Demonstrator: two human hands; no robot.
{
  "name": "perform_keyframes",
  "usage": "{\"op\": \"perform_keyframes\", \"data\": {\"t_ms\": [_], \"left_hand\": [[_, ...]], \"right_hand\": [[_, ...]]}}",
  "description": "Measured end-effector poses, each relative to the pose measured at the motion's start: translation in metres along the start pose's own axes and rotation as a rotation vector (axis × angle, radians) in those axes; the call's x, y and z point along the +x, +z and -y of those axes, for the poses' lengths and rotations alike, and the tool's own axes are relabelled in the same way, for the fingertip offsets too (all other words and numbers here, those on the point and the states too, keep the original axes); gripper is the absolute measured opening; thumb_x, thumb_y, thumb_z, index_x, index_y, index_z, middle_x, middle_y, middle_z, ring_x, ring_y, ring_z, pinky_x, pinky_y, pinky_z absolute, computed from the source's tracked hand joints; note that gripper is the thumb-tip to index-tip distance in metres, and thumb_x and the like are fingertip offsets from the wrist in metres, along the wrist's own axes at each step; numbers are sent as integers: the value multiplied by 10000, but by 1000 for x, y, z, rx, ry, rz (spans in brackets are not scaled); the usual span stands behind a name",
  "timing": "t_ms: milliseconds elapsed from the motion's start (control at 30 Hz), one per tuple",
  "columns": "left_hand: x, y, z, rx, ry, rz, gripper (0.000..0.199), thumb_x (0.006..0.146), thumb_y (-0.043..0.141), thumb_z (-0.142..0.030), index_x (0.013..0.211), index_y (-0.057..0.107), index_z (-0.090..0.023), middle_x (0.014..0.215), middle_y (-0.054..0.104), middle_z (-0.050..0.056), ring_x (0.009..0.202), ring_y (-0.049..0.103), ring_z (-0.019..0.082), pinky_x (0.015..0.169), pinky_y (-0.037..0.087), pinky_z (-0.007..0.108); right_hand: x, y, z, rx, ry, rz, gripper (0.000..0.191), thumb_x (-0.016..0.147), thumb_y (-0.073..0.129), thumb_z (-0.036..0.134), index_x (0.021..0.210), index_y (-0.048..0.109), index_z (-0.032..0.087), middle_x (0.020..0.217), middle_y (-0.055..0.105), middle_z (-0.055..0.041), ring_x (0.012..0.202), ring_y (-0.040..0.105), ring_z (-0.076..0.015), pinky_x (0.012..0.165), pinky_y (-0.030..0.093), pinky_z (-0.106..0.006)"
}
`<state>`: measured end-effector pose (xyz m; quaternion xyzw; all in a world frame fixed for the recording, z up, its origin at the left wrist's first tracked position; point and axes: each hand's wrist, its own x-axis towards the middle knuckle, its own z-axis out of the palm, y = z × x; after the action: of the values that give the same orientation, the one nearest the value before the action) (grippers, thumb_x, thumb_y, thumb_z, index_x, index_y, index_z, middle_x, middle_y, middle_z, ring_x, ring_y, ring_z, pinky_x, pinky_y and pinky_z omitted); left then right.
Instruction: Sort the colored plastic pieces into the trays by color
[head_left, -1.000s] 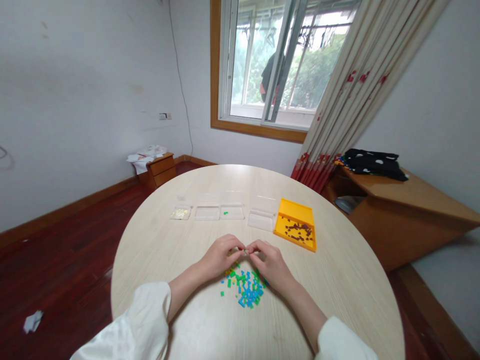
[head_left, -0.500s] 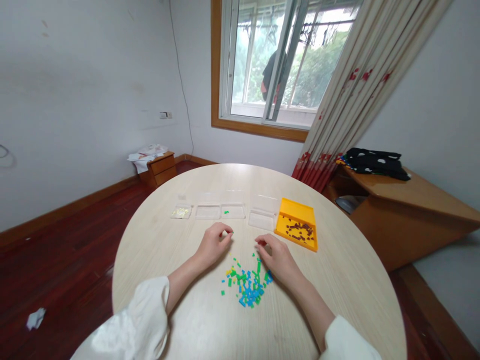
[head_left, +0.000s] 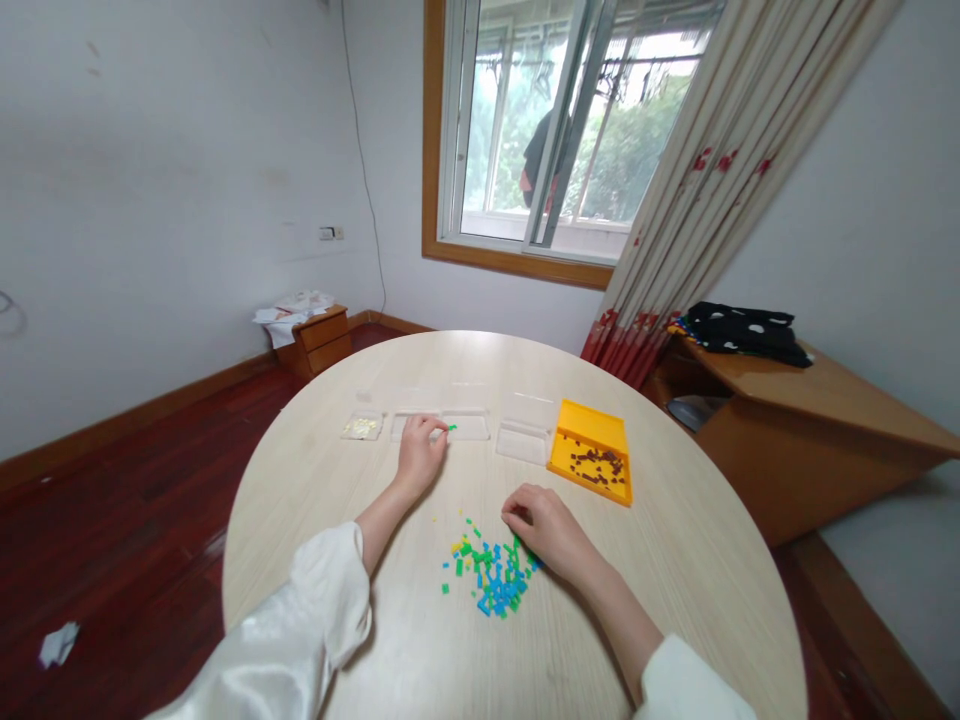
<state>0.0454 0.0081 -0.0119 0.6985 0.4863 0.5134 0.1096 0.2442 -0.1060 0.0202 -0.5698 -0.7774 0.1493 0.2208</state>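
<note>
My left hand [head_left: 421,455] reaches over the clear boxes, thumb and forefinger pinched on a tiny green piece beside other green bits in one clear box [head_left: 472,432]. Just above the heap of green, blue and yellow pieces [head_left: 501,580] is my right hand [head_left: 546,525], its fingertips pressed together; whatever they hold is too small to make out. Right of the middle stands another clear box [head_left: 522,443]. Beside it lies an open yellow case [head_left: 592,425] with dark brown pieces. A small clear tray [head_left: 363,427] at the left contains pale pieces.
The round wooden table [head_left: 300,600] fills the lower middle. Beyond it are a small cabinet [head_left: 326,340] with papers, a brown desk [head_left: 840,420] bearing dark cloth, and a curtain. A person is partly visible through the window.
My left hand has moved forward and left, from above the heap to the clear boxes. My right hand has shifted slightly down towards the pieces, its fingertips now together.
</note>
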Motion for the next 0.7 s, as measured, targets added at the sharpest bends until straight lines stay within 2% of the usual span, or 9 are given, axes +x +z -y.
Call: {"op": "perform_keyframes", "data": {"t_ms": [167, 233, 367, 467, 567, 700], "left_hand": [[6, 3, 6, 65, -26, -69, 114, 756, 579, -116, 747, 673, -180, 861, 531, 48, 887, 503, 209, 835, 416, 363], [9, 5, 8, 85, -38, -80, 125, 755, 603, -137, 820, 694, -194, 889, 519, 50, 895, 495, 212, 847, 414, 370], [10, 9, 10, 96, -27, -78, 416, 728, 670, -181, 1137, 622, -243, 952, 484, 49, 915, 476, 207, 866, 414, 366], [9, 8, 7, 106, -4, -64, 509, 724, 682, -188, 1213, 564, -260, 952, 477, 44, 919, 469, 204, 873, 412, 363], [6, 5, 1, 102, 65, -27, 431, 743, 666, -190, 1166, 588, -226, 950, 500, 55, 922, 473, 207, 870, 409, 365], [-5, 2, -16, 21, 225, 125, 146, 778, 626, -207, 918, 662, -191, 872, 553, 56, 864, 503, 195, 808, 425, 342]], "right_hand": [[0, 1, 0, 29, -8, -1, 137, 767, 536, 119, 710, 640, 188, 764, 651, -40, 746, 578, -184, 706, 426, -314], [-1, 1, 0, 36, -20, -6, 135, 769, 539, 124, 706, 636, 193, 760, 648, -37, 744, 576, -184, 704, 428, -311], [-1, 3, -1, 46, -36, -13, 126, 781, 531, 140, 712, 621, 195, 767, 641, -36, 763, 576, -187, 728, 433, -320], [0, 2, -1, 71, -36, -37, 118, 787, 517, 147, 724, 607, 191, 780, 637, -41, 772, 570, -190, 738, 434, -331], [1, 3, -2, 160, -23, -108, 108, 793, 508, 175, 732, 596, 189, 787, 635, -47, 769, 566, -191, 729, 440, -334], [5, 6, -5, 378, 66, -286, 119, 796, 526, 278, 770, 596, 185, 742, 634, -43, 689, 560, -176, 665, 460, -314]]}}
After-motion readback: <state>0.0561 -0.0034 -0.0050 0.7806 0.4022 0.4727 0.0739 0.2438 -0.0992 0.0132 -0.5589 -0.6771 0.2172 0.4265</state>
